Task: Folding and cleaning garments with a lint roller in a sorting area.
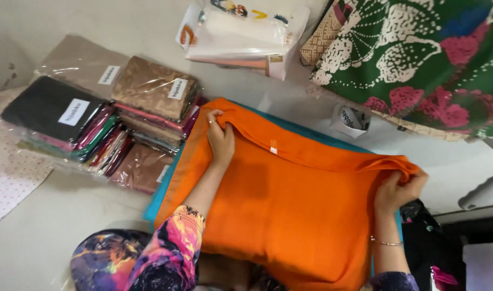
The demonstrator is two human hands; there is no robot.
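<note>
Pinching orange cloth (289,199): left hand (220,141) and right hand (398,188) closed.

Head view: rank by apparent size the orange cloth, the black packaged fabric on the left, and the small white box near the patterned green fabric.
1. Orange cloth, held by left hand and right hand.
2. Black packaged fabric.
3. Small white box.

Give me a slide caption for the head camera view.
Both hands, left hand and right hand, grip the folded edge of an orange cloth beside stacked wrapped fabrics.
</note>
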